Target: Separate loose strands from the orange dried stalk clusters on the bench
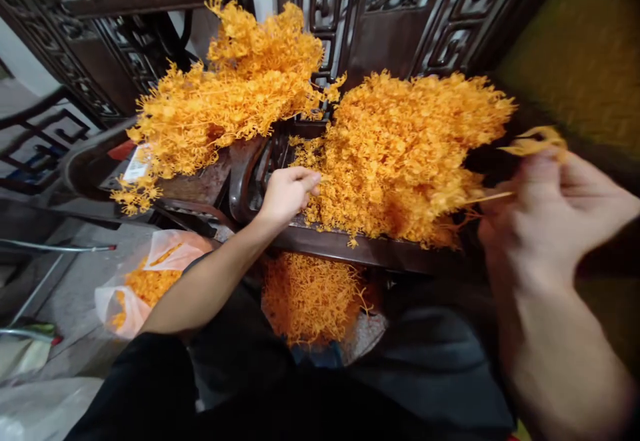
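My left hand (pixel 287 193) reaches forward with curled fingers and touches the left edge of a big heap of orange plastic sprigs (pixel 405 154) on a dark wooden chair seat (pixel 345 246). Whether it grips a sprig is hidden. My right hand (pixel 545 217) is close to the camera and blurred; its fingers pinch a thin orange sprig (pixel 535 142) by the stem, near the heap's right edge. A second heap of orange sprigs (pixel 225 104) lies on the neighbouring chair to the left.
More orange sprigs (pixel 307 297) lie in a bag between my knees. A clear plastic bag with sprigs (pixel 145 284) sits on the floor at the left. Carved dark wooden chair backs (pixel 410 14) stand behind the heaps. White plastic (pixel 45 404) lies at the lower left.
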Demonstrator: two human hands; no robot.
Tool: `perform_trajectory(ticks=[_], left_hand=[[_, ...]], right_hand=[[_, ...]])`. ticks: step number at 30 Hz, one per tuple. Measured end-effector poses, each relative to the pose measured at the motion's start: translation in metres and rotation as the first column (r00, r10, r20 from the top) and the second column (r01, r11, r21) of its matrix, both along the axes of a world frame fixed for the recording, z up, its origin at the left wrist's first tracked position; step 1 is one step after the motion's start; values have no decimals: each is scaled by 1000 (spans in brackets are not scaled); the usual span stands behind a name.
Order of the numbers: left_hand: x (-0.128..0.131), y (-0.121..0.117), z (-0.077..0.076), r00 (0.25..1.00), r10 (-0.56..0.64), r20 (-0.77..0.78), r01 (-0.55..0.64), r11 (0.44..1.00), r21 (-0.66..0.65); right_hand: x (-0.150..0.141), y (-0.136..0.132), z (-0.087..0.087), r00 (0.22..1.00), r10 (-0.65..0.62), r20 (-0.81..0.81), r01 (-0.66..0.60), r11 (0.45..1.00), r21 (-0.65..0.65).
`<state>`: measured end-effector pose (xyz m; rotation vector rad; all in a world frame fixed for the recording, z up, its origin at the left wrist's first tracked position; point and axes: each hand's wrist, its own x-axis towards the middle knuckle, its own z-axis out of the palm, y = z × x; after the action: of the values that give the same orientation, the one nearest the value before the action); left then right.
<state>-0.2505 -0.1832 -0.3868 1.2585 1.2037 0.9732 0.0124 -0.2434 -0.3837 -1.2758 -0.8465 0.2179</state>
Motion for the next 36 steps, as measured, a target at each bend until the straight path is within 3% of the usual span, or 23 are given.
perform_trajectory(ticks=[1, 3, 7, 11, 13, 14, 15, 17, 19, 21, 23, 25, 26, 32, 34, 36], left_hand=[[-3, 4, 1, 995, 22, 93, -18, 999, -38], [-7, 9, 3, 966, -6, 258, 35, 994, -108], [-3, 15, 5, 892, -58, 449, 191, 947, -257], [8, 35, -3, 871, 8, 491, 194, 914, -358], [13, 50, -11, 929, 37, 367, 105, 928, -359], [16, 56, -15, 971, 48, 233, 32, 944, -328], [19, 62, -18, 996, 69, 55, -53, 965, -256], [27, 64, -22, 946, 125, -298, -135, 991, -16], [37, 52, -22, 899, 71, -431, 1, 986, 165], [47, 30, -16, 918, -218, -331, 291, 938, 188], [55, 6, -8, 807, -569, -156, 589, 789, 173], [57, -13, 2, 671, -732, -115, 740, 655, 150], [55, -18, 7, 641, -751, -157, 768, 628, 130], [31, -31, 23, 585, -564, -583, 765, 622, 167], [22, -36, 22, 539, -416, -732, 739, 650, 176], [10, -38, 21, 435, -265, -861, 694, 708, 132]], right_hand=[[3, 1, 1, 998, -46, -31, 48, 996, 72], [4, 1, 3, 997, -24, -74, 31, 995, 96], [0, -8, 2, 989, 72, -130, -79, 996, -52], [1, -17, -6, 961, 184, -209, -211, 970, -117], [4, -20, -11, 948, 240, -209, -267, 957, -114], [5, -21, -13, 945, 258, -203, -283, 953, -106], [6, -22, -14, 942, 272, -196, -296, 950, -104], [8, -24, -14, 935, 294, -196, -317, 943, -97], [9, -26, -13, 925, 313, -214, -337, 938, -85], [8, -27, -11, 919, 325, -226, -349, 934, -80], [8, -27, -9, 908, 346, -235, -375, 923, -87], [6, -26, -8, 896, 373, -238, -403, 911, -90], [5, -26, -8, 894, 378, -239, -407, 910, -81], [-9, -17, -9, 899, 369, -234, -377, 926, 12], [-10, -10, -12, 936, 312, -161, -315, 949, 9], [-4, 2, -15, 976, 206, -65, -205, 979, 23]])
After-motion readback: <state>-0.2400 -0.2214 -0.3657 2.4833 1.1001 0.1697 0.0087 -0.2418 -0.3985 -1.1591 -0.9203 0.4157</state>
